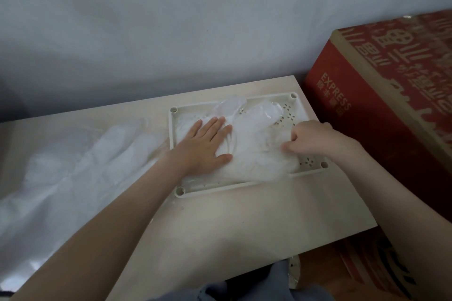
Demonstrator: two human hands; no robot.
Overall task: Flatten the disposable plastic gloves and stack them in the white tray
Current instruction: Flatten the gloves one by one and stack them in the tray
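While the left hand (208,144) lies flat, fingers straight, on the disposable plastic glove (256,129) in the white tray (244,187), the right hand (310,139) pinches that glove's edge with curled fingers, at 3 o'clock from the left. The glove's long axis runs roughly 7 to 1 o'clock, its fingers puffed toward 12. Loose gloves (85,166) lie on the worktop (244,215) at 9 o'clock, nearer the left hand.
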